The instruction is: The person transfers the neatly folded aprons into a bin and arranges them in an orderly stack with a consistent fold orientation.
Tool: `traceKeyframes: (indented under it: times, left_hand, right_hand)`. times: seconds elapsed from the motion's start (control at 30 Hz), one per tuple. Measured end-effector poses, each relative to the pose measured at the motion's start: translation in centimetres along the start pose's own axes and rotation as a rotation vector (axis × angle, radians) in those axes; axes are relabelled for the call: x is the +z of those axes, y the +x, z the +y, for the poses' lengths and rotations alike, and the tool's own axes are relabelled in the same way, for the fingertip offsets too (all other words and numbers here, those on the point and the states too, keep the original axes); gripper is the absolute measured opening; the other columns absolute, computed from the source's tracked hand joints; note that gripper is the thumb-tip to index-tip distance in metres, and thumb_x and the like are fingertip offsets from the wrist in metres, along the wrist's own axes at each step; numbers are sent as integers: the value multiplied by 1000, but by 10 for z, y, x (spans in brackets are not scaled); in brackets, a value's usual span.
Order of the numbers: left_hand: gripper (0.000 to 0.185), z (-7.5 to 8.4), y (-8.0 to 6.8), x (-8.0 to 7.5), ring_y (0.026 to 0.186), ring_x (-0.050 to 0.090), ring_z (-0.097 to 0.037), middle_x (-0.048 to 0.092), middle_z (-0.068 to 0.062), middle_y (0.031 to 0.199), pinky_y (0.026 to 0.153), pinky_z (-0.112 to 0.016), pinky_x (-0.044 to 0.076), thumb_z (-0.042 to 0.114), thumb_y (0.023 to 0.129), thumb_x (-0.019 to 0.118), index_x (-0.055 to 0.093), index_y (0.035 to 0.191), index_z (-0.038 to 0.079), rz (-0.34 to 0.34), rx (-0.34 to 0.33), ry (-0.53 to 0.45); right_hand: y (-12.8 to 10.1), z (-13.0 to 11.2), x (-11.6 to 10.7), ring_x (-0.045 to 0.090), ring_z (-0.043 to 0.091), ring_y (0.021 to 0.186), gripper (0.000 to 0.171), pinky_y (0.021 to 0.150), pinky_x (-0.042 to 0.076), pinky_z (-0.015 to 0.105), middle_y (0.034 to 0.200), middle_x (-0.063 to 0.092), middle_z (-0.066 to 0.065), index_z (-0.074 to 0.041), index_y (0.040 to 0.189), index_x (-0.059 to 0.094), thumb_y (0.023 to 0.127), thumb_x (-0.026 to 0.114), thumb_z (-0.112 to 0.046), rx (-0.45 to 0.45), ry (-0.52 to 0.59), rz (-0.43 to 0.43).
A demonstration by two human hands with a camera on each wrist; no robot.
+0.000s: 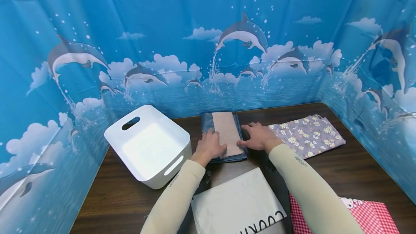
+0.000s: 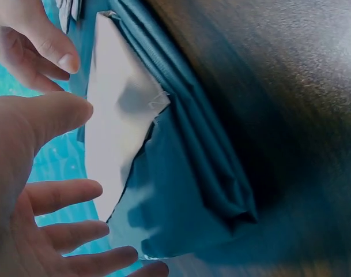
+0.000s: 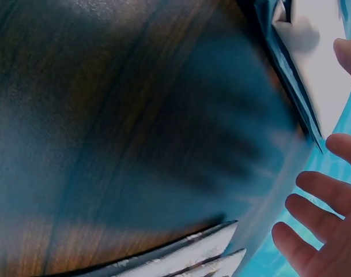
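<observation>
A folded blue cloth (image 1: 227, 158) lies on the dark wooden table (image 1: 351, 169), with a pale beige folded piece (image 1: 226, 130) on top of it. My left hand (image 1: 209, 146) rests flat on the cloth's left side, fingers straight and touching the beige piece's edge. On the right side lies my right hand (image 1: 258, 136), flat as well. In the left wrist view the left hand (image 2: 31, 179) is spread beside the blue cloth (image 2: 187, 190) and the pale piece (image 2: 114, 115). The right wrist view shows the right hand (image 3: 328, 231) with spread fingers near the cloth's edge (image 3: 290, 69).
A white plastic bin (image 1: 149, 147) with handle slots stands left of the cloth. A purple floral cloth (image 1: 308, 134) lies to the right. A white lettered fabric (image 1: 237, 205) and a red gingham cloth (image 1: 370, 216) lie near me. Blue dolphin curtains surround the table.
</observation>
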State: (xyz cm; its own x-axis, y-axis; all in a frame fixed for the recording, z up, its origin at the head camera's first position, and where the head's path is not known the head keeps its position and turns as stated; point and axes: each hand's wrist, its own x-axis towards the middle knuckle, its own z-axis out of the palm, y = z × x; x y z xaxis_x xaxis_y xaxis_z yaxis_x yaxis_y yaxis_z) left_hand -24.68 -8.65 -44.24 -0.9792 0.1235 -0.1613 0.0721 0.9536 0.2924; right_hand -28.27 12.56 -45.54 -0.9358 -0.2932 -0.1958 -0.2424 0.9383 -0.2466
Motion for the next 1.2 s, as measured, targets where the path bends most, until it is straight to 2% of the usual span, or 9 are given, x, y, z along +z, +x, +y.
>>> traceKeyframes:
  times: [0.13, 0.27, 0.47, 0.57, 0.73, 0.97, 1.1, 1.2]
  left_hand:
    - [58, -2, -1, 4, 135, 59, -41, 56, -22, 152, 110, -63, 53, 39, 101, 73, 63, 145, 2, -13, 2, -1]
    - [57, -3, 1, 8, 142, 56, -44, 52, -23, 159, 112, -64, 51, 39, 102, 73, 63, 145, 2, -20, 14, 19]
    - [46, -3, 2, 11, 151, 47, -49, 48, -24, 165, 115, -65, 48, 38, 101, 75, 72, 131, 3, -18, 21, 46]
    - [45, -4, 2, 12, 150, 48, -48, 52, -23, 160, 114, -64, 48, 39, 99, 76, 73, 128, 4, -11, 9, 59]
    - [48, -5, 2, 16, 138, 53, -42, 57, -23, 146, 108, -60, 52, 42, 97, 78, 73, 127, 5, 13, -13, 77]
    - [64, -9, 6, 20, 150, 42, -46, 34, -28, 169, 113, -59, 50, 45, 96, 79, 67, 137, -2, 18, -56, 40]
    - [65, -10, 4, 18, 149, 40, -50, 26, -30, 172, 110, -56, 53, 47, 95, 80, 68, 134, -3, 29, -71, 23]
    - [73, -11, 2, 17, 147, 41, -50, 25, -31, 171, 108, -55, 55, 48, 93, 81, 62, 141, -5, 32, -97, -19]
  right_hand:
    - [1, 0, 4, 48, 51, 148, 82, 119, 42, 69, 166, 46, 25, -16, 163, 47, 98, 66, -64, 12, -4, -30]
    - [0, -1, 5, 48, 51, 149, 82, 118, 42, 69, 167, 45, 25, -17, 163, 47, 98, 68, -62, 23, 12, -50]
    - [-2, -2, 7, 48, 50, 149, 78, 117, 44, 69, 167, 44, 25, -17, 162, 49, 99, 67, -59, 21, 30, -65]
    - [-3, -2, 8, 49, 50, 149, 77, 117, 44, 69, 168, 44, 24, -18, 162, 49, 99, 67, -59, 20, 28, -67]
    - [-2, -3, 9, 49, 48, 149, 77, 117, 44, 68, 168, 44, 23, -18, 162, 50, 100, 66, -60, 15, 20, -66]
    - [1, -4, 11, 48, 48, 150, 79, 118, 44, 67, 167, 45, 24, -16, 162, 50, 98, 67, -60, 20, 16, -73]
    - [0, -6, 10, 47, 47, 152, 78, 119, 43, 66, 168, 43, 24, -15, 162, 50, 99, 67, -58, 23, 31, -70]
    - [0, -7, 9, 46, 47, 152, 78, 119, 43, 65, 168, 44, 24, -14, 161, 51, 98, 68, -57, 25, 36, -62]
